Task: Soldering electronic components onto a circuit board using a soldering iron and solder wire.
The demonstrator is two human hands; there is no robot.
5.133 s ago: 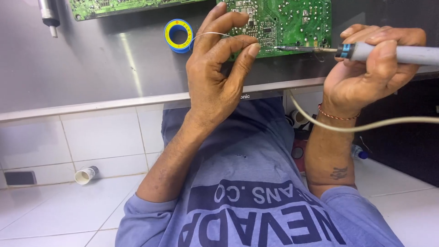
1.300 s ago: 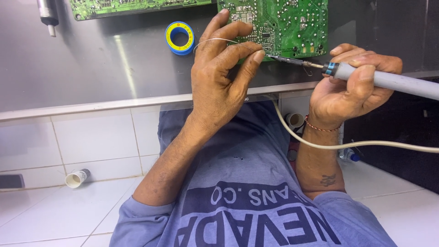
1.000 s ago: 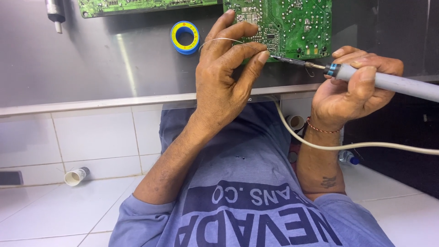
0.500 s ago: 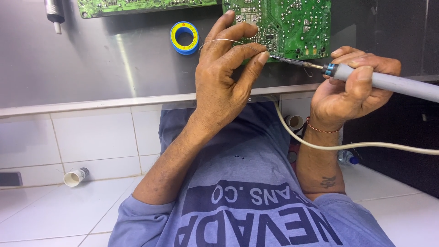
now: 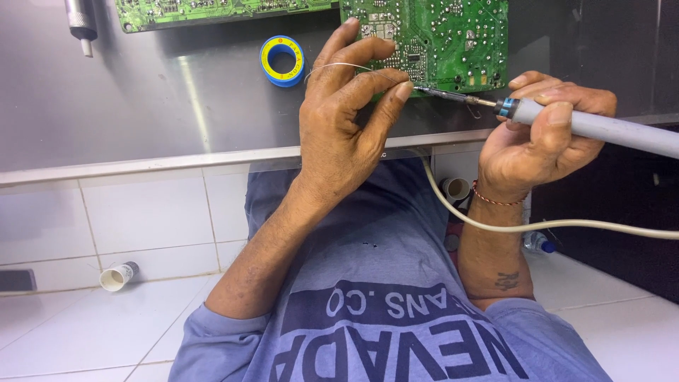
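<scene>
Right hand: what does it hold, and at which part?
The right hand holds a grey soldering iron, gripped around its handle just behind the blue collar; the metal tip stays free.

Grey metal worktop (image 5: 141, 106), smooth, with a bright streak of reflected light. Its front edge runs across the view. Below it, a white tiled wall (image 5: 141, 219) with grey grout meets a white tiled floor (image 5: 71, 325). A dark cabinet front (image 5: 608, 212) stands at the right. Lighting even and bright.
</scene>
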